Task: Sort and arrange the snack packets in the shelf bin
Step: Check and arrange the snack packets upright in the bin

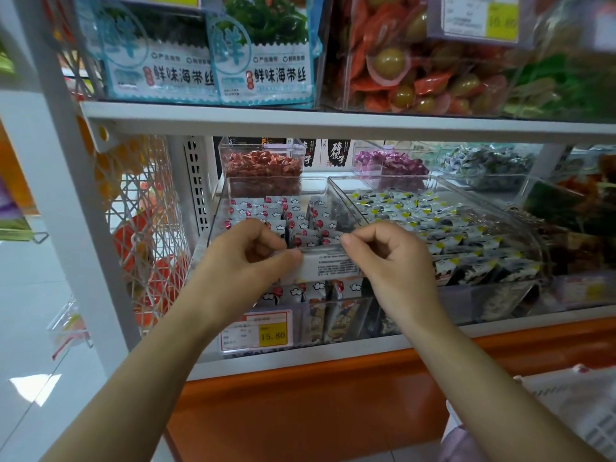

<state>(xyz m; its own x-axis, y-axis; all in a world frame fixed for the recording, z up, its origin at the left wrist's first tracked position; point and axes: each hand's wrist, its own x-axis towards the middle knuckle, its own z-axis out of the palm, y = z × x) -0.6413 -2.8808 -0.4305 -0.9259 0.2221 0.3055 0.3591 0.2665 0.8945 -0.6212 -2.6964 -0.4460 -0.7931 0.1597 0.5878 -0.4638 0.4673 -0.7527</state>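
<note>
A clear plastic shelf bin [223, 208] on the middle shelf holds several small white snack packets [301, 216] with red dots and cloud prints, standing in rows. Over the bin's front part, my left hand [243, 258] and my right hand [386, 258] pinch the two ends of one white snack packet [328, 265], its printed back facing me. More packets of the same kind [316, 290] stand below it against the bin's front wall.
A second clear bin [520, 208] of yellow-and-black packets sits to the right. Smaller tubs of red [263, 163] and purple [390, 163] sweets stand behind. A price tag reading 15.80 [256, 330] hangs in front. The upper shelf edge [333, 120] is close overhead.
</note>
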